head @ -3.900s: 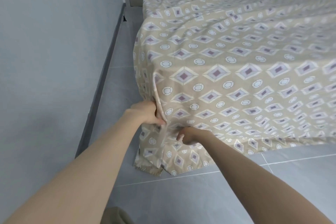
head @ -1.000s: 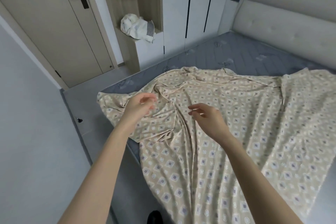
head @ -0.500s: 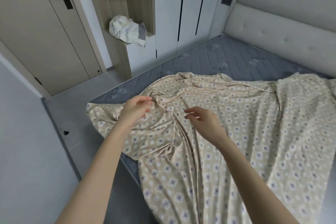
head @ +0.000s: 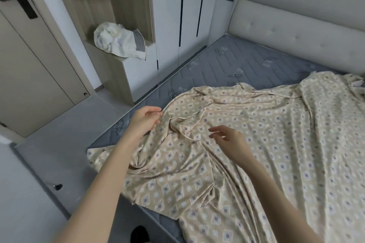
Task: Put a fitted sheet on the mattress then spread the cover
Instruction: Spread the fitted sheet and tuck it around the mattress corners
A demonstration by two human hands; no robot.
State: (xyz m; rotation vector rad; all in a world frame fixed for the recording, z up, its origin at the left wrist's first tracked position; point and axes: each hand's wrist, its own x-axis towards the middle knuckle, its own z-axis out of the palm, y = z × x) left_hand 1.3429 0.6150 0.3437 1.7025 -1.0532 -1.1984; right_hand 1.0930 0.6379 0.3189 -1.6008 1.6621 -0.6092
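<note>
Beige diamond-print sheet is crumpled on grey mattress, centre frame. Left hand and right hand fingers are loosely spread.

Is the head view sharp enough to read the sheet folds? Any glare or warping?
Head view: soft even light, no glare; sheet folds read clearly; right hand slightly blurred; wide-angle lens bends the wardrobe lines near the edges.

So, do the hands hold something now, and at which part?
Right hand: nothing. Left hand: fingertips at a raised fold of the sheet; a pinch cannot be told.
</note>
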